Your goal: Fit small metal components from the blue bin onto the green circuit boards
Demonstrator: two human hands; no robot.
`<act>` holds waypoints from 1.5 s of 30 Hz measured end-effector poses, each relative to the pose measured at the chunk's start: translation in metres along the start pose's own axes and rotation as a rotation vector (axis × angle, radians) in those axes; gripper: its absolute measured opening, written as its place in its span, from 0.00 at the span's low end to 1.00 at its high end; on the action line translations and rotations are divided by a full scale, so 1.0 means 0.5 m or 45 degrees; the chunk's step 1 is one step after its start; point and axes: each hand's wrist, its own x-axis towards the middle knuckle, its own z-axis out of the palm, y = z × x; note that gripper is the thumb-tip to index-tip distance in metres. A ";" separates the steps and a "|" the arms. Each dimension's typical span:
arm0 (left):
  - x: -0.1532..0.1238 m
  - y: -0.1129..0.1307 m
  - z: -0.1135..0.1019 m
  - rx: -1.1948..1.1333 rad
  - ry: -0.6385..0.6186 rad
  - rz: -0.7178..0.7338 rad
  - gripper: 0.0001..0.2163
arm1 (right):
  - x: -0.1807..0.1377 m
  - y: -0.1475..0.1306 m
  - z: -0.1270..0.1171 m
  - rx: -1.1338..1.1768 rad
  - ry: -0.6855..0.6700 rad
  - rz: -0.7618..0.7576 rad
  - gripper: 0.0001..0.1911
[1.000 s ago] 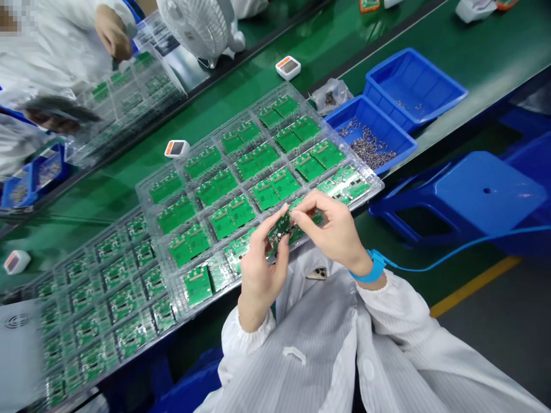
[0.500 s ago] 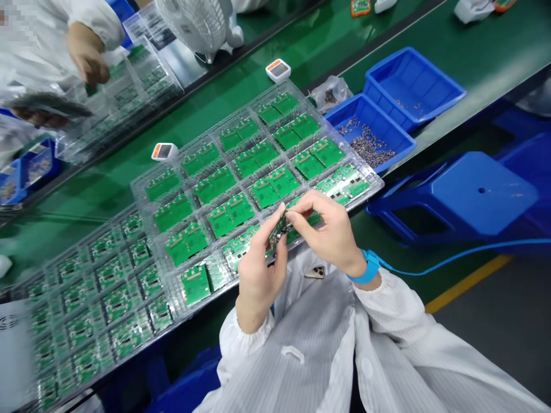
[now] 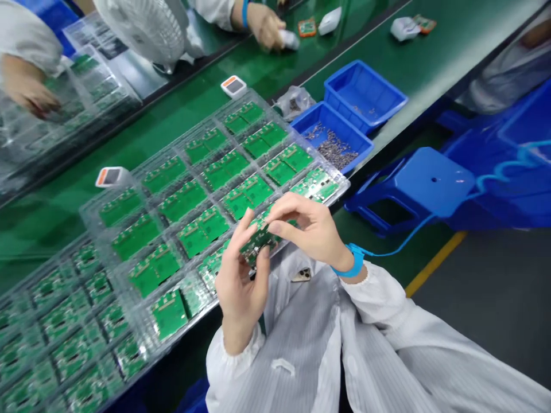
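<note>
- Circuit board (image 3: 257, 243): raised above the near edge of the clear tray (image 3: 115, 269), clasped between thumb and fingers of the left hand (image 3: 241, 276).
- Right hand (image 3: 308, 230): thumb and fingertips drawn narrow at the board's right end; cannot tell whether they grip it. Blue strap (image 3: 355, 261) with cord at the wrist.
- Clear tray: lies along the near edge of the worktop (image 3: 456, 54), its left edge overlapping a second tray (image 3: 80, 376) of boards. Compartments hold green boards; that at the near left corner shows a single board (image 3: 169, 314) at its left side.
- Blue bin (image 3: 360, 150): just beside the tray's right edge, small metal parts (image 3: 336, 150) inside. Second blue bin (image 3: 357, 83) adjoins it on the far side.
- Clear bag (image 3: 295, 102): near the tray's far right corner, contents indistinct.
- Two white-and-orange devices (image 3: 235, 86): beyond the tray's far edge.
- Co-worker's hand (image 3: 266, 26): across the worktop, on a white object (image 3: 289, 40).
</note>
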 end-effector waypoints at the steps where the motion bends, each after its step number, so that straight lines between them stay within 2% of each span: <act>1: 0.001 0.001 -0.001 -0.001 -0.012 0.005 0.24 | 0.002 -0.002 -0.003 0.044 -0.005 0.038 0.23; 6: 0.001 0.002 -0.002 -0.063 -0.024 0.026 0.24 | 0.006 -0.007 -0.013 0.231 -0.042 0.127 0.28; 12: 0.002 0.004 -0.003 -0.038 -0.062 -0.003 0.21 | 0.002 -0.006 -0.027 0.389 -0.047 0.200 0.20; 17: 0.009 0.001 0.008 -0.082 -0.059 -0.013 0.21 | -0.004 -0.007 -0.035 0.292 -0.015 0.173 0.15; 20: 0.007 -0.001 0.018 -0.127 -0.041 -0.091 0.21 | 0.006 -0.021 -0.061 0.180 -0.124 0.081 0.11; 22: 0.002 -0.005 0.021 -0.122 -0.025 -0.165 0.22 | 0.032 -0.034 -0.110 0.064 -0.138 0.002 0.09; 25: -0.008 -0.018 0.017 -0.128 0.009 -0.221 0.21 | 0.117 -0.049 -0.244 -0.179 0.001 -0.081 0.13; 28: -0.014 -0.030 0.009 -0.175 0.012 -0.254 0.21 | 0.233 -0.050 -0.419 -1.060 0.176 -0.132 0.12; 30: -0.015 -0.033 0.004 -0.134 0.001 -0.280 0.21 | 0.303 -0.045 -0.520 -1.692 0.085 0.025 0.07; 32: -0.011 -0.031 0.002 -0.066 -0.009 -0.280 0.21 | 0.351 -0.035 -0.588 -2.081 -0.064 0.263 0.07; 34: -0.005 -0.028 0.000 -0.034 -0.019 -0.244 0.20 | 0.379 -0.022 -0.622 -2.242 -0.165 0.448 0.05; 36: 0.000 -0.024 -0.001 -0.053 -0.038 -0.199 0.19 | 0.393 -0.007 -0.633 -2.271 -0.208 0.530 0.05; 42: 0.001 -0.022 -0.003 -0.153 -0.115 -0.191 0.21 | 0.412 0.022 -0.639 -2.271 -0.238 0.593 0.25; 45: -0.003 -0.024 -0.004 -0.174 -0.111 -0.204 0.23 | 0.421 0.026 -0.644 -2.295 -0.248 0.635 0.31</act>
